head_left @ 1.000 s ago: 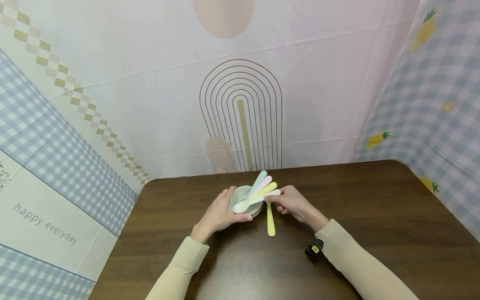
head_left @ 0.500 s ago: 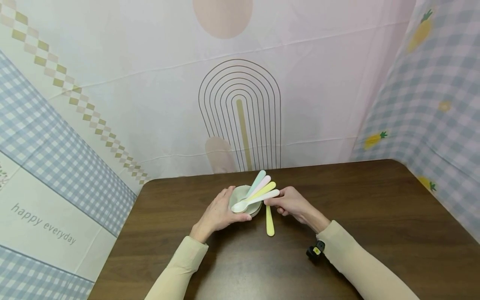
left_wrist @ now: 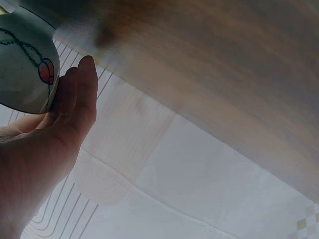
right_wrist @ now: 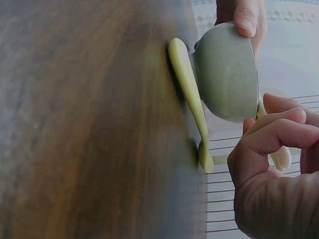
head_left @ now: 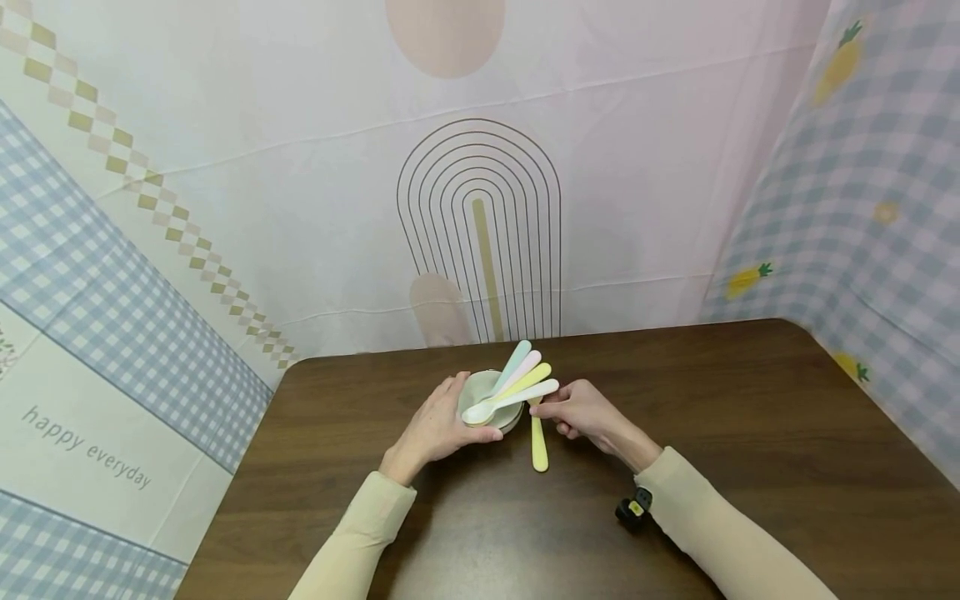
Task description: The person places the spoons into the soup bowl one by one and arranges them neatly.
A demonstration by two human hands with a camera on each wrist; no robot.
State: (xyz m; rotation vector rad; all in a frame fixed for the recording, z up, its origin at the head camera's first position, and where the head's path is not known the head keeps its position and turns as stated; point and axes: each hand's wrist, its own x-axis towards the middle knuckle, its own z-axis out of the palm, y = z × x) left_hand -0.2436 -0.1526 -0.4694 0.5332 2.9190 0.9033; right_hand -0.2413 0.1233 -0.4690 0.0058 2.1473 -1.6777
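A pale grey-green bowl [head_left: 480, 385] stands on the table, and my left hand [head_left: 431, 429] grips its side, thumb at the front and fingers behind. Spoons rest in it with their handles fanned over the right rim: mint [head_left: 516, 362], pink [head_left: 525, 367], yellow [head_left: 536, 377] and white [head_left: 525, 393]. A second yellow spoon [head_left: 539, 446] lies flat on the table, right of the bowl. Above that spoon, loosely bent and holding nothing, is my right hand [head_left: 588, 415], its fingertips close below the white handle. The left wrist view shows a painted drawing on the bowl [left_wrist: 25, 74].
The dark wooden table [head_left: 487, 533] reaches back to a hanging printed cloth [head_left: 637, 208]. Blue checked cloth [head_left: 847, 233] hangs at the right. A small black device [head_left: 633, 508] sits at my right sleeve.
My right hand has let go of the white spoon's handle and drawn slightly down. The left hand, the bowl and the spoons stay as they were.
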